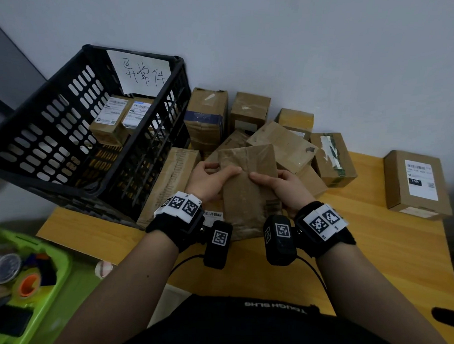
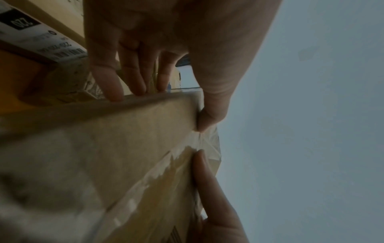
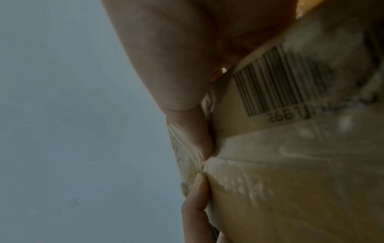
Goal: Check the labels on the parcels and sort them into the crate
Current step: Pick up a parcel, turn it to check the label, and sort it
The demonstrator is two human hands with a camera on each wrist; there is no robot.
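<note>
- Both hands grasped one brown parcel (image 1: 248, 188) above the counter (image 1: 388, 257): left hand (image 1: 210, 180) on its left edge, right hand (image 1: 280, 186) on its right, thumbs on top.
- The black crate (image 1: 66, 128) stood left, holding labelled parcels.

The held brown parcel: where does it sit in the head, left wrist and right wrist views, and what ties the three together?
Head: brown parcel at centre, held by left hand and right hand.
Left wrist: fills the lower left, under the left hand's fingers.
Right wrist: fills the lower right, barcode showing.
Shared landmark: the two thumbs nearly meeting on the parcel's taped face.
</note>
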